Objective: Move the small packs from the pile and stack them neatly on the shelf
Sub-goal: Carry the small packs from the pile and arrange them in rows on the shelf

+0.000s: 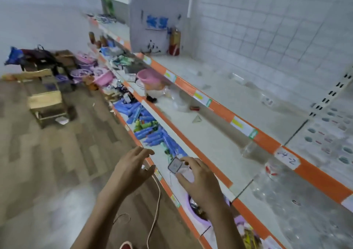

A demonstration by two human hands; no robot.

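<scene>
We see the right hand (198,180) pinching a small pack (175,165) between thumb and fingertips, held over the front edge of the lowest shelf (162,164), just past the near end of the pile (147,126) of blue packs. The right grip is closed lightly round the pack's near side; the left hand (131,170) hangs beside it with fingers spread and relaxed, holding nothing.

We judge the pack light and thin, a flat square with a dark border, probably card or foil backed, so fairly stiff across the face but easy to crease at a corner. The surface looks glossy, so maybe slippery. Best hold in our view: thumb on one flat face, fingers on the other, near an edge, not squeezed. Blur hides print and exact finger contact. The pile's blue packs look soft, tube-like and loosely heaped.
</scene>
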